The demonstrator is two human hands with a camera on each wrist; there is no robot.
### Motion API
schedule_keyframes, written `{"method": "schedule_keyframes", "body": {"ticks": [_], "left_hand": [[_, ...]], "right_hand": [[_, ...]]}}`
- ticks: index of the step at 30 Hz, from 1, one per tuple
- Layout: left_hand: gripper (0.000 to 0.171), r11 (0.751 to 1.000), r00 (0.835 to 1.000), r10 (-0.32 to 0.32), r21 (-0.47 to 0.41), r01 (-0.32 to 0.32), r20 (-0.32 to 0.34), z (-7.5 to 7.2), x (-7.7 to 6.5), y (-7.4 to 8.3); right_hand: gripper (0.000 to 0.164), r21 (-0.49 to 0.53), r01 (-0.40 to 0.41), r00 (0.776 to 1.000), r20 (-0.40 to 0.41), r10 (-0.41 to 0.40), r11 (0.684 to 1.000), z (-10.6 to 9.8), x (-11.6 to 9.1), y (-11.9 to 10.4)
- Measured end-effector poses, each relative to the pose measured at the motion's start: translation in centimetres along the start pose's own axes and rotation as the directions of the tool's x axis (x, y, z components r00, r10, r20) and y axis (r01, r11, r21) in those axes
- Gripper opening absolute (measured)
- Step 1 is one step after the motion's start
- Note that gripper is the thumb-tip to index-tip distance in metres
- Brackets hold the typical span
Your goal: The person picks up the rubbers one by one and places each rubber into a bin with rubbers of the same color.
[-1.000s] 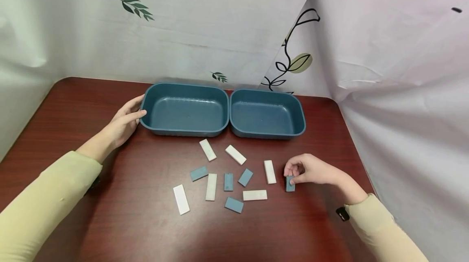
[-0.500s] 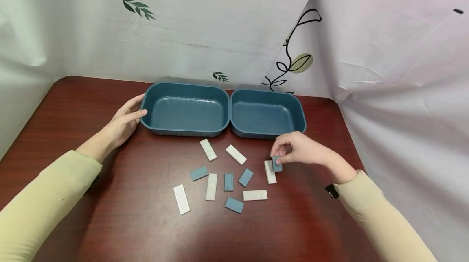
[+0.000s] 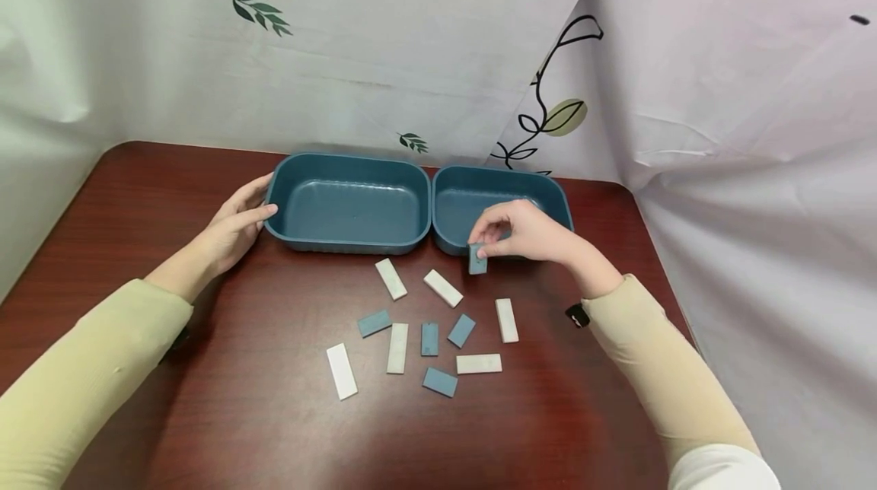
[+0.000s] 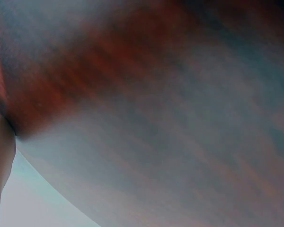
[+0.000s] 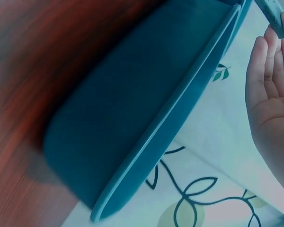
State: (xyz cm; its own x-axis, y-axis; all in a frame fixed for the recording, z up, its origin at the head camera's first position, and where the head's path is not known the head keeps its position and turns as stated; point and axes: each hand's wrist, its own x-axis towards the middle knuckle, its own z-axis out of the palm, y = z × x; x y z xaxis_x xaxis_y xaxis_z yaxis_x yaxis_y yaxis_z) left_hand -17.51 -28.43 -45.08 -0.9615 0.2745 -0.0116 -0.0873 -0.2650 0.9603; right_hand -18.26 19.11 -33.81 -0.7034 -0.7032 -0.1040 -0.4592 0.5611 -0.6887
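- Fingers (image 3: pixel 495 214) of the right hand (image 3: pixel 526 231) pinch one blue-grey block (image 3: pixel 477 264): thumb on the near face, fingertips at the top and behind. Other fingers loosely bent.
- Where's the block relative to them?
- At the tips, hanging below the pinch, long side roughly vertical in the head view. Right wrist view shows it tilted, mostly clear of the palm.
- On the surface (image 3: pixel 274 368)?
- No, held up off it. Head view puts it across the near rim of the right bin (image 3: pixel 459 207), close to that bin's left end. Wrist view has a gap between block and rim. Exact height: can't tell.
- Left hand (image 3: pixel 233 227)?
- Holds the left bin (image 3: pixel 352 212) at its left end. Thumb tip laps the rim, the rest lie along the outer wall, partly hidden. Left wrist view is mostly blur, no help.
- Bins?
- Both blue, side by side, ends touching or nearly so.
- Near the held block?
- Six white blocks (image 3: pixel 443 287) and four loose blue-grey blocks (image 3: pixel 462 330) scattered flat in front of the bins. Held one sits, left to right, between two of the white ones.
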Motion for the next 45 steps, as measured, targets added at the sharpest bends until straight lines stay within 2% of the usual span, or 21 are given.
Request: {"method": "schedule_keyframes", "body": {"ticks": [11,24,31,38,45], "left_hand": [[0.059,1.000,1.000,0.003,-0.018,-0.003,-0.015,0.1,0.0,0.0],[0.054,0.999,1.000,0.015,-0.031,-0.015,-0.014,0.1,-0.1,0.0],[0.061,1.000,1.000,0.001,-0.002,-0.001,-0.017,0.1,-0.1,0.1],[0.066,0.999,0.999,-0.042,0.016,0.043,-0.029,0.1,-0.2,0.2],[0.066,0.999,0.999,-0.037,-0.003,0.037,-0.032,0.0,-0.3,0.2]], "right_hand": [[0.012,0.026,0.022,1.000,-0.020,-0.022,0.999,0.5,4.8,-0.9],[0.015,0.139,0.036,0.998,-0.049,-0.030,0.990,1.4,10.5,-2.4],[0.015,0.188,0.038,0.998,-0.057,-0.027,0.981,2.7,13.2,-2.8],[0.016,0.244,0.027,0.999,-0.053,-0.014,0.969,4.4,15.5,-3.3],[0.016,0.282,0.038,0.997,-0.078,-0.016,0.959,6.3,17.8,-3.8]]}}
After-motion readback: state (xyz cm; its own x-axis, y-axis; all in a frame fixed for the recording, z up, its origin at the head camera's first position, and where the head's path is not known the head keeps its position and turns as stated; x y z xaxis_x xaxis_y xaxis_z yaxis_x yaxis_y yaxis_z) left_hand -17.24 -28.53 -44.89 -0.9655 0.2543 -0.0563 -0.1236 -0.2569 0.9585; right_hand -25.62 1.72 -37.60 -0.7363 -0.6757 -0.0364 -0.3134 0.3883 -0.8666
